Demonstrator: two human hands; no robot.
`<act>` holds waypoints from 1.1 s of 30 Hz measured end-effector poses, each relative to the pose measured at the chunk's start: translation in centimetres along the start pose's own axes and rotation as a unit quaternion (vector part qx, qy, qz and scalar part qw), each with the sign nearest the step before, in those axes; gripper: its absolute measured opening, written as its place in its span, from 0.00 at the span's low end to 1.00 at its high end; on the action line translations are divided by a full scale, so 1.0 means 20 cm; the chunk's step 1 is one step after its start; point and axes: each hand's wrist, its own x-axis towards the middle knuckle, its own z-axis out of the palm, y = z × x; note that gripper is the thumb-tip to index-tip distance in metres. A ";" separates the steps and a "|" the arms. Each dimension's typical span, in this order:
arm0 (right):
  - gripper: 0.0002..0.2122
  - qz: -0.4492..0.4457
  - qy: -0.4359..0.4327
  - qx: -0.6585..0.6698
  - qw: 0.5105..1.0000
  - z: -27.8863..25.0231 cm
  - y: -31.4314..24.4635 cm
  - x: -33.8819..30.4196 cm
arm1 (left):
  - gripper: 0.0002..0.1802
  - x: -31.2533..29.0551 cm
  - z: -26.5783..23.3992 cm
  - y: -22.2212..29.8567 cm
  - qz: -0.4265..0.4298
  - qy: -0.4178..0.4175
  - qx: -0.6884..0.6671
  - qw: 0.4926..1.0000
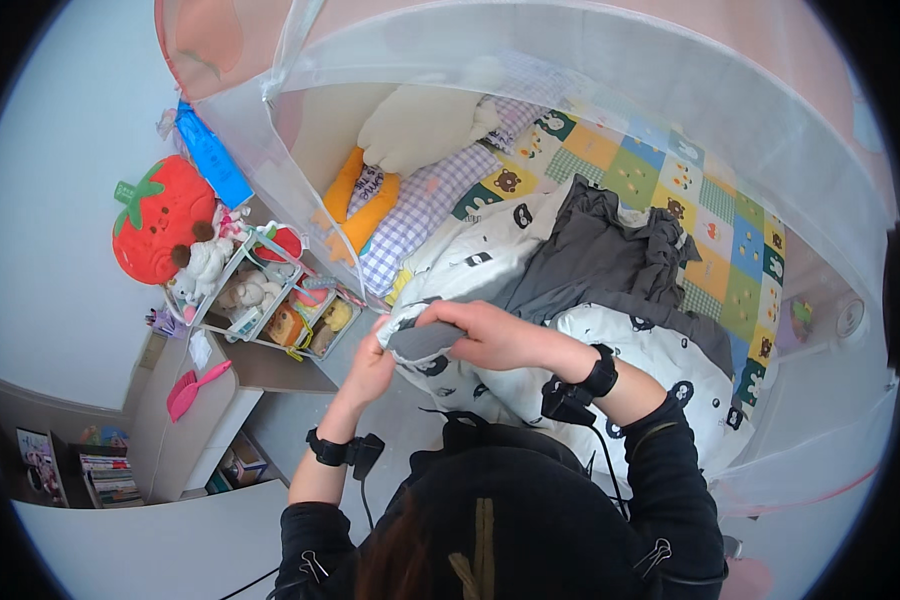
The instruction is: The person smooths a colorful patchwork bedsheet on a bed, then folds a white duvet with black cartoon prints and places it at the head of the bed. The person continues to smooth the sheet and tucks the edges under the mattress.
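Note:
A duvet cover (625, 245), white with black animal prints on one face and plain grey on the other, lies bunched over the near side of the bed. Its near left edge is lifted up in front of me. My left hand (370, 368) pinches that edge, with the fingers partly hidden behind the cloth. A little to the right, my right hand (492, 336) grips the same edge, its fingers curled over the fabric. A grey fold sags between the two hands. The white printed part bulges toward me below my right forearm; whether a duvet fills it, I cannot tell.
A sheer canopy net (610, 45) arches over the bed's patchwork sheet (670, 165). Checked pillows (430, 200) and a cream plush toy (420, 125) lie at the far left. Left of the bed are a toy rack (260, 325), a strawberry cushion (165, 225) and a desk with a pink dustpan (185, 392).

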 end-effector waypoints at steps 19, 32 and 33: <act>0.31 0.190 0.054 -0.239 0.951 0.20 1.03 -0.37 | 0.23 0.12 -0.78 0.27 0.075 0.449 -0.072 0.887; 0.37 0.325 0.203 -0.378 0.843 0.13 1.73 -0.37 | 0.20 -0.66 -1.47 0.32 0.094 0.663 0.116 0.733; 0.36 0.349 0.240 -0.357 0.832 0.12 1.75 -0.36 | 0.21 -0.68 -1.48 0.30 0.084 0.667 0.119 0.731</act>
